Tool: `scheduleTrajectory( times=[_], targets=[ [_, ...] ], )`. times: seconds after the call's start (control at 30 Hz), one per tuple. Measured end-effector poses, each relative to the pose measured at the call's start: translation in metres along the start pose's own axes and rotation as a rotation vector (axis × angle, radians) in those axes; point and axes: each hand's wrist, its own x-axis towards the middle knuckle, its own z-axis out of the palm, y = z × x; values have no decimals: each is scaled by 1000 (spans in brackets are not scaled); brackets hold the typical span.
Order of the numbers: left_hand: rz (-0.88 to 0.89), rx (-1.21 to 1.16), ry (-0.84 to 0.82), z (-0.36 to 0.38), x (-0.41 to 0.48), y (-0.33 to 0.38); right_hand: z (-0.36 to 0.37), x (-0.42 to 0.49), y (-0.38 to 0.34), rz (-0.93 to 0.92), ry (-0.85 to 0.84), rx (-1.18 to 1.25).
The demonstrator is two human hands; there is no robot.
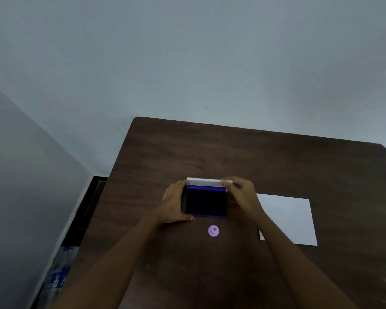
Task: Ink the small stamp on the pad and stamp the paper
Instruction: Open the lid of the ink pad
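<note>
A purple ink pad lies open on the dark wooden table, its black inked face up. Its white lid stands raised at the far edge. My left hand grips the pad's left side and near corner. My right hand pinches the lid's right end. A small round lilac stamp stands on the table just in front of the pad, untouched. A white sheet of paper lies flat to the right, partly behind my right forearm.
The table's left edge runs close to a grey wall, with a dark gap of floor between them. A plastic-wrapped pack lies on the floor at the lower left. A pale wall rises behind the table.
</note>
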Motion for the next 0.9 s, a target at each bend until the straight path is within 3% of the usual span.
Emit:
scheduleTrajectory(
  times=[0.17,0.27,0.5,0.67,0.73,0.83,0.9],
  targets=[
    [-32,-59,31,2,2,-2,20,26,-11,44,222,78],
    [-29,-47,41,4,3,-3,29,46,-9,89,303,-25],
    [-15,-11,71,8,0,-3,33,60,8,72,221,-322],
    [-44,16,107,14,-3,0,34,51,12,9,-15,-497],
    [-53,22,112,15,-5,2,31,46,11,-13,-11,-572],
    [-66,42,101,15,-8,6,22,24,4,24,89,-395],
    [-86,55,98,14,-11,10,18,2,0,20,70,-345]
  ],
)
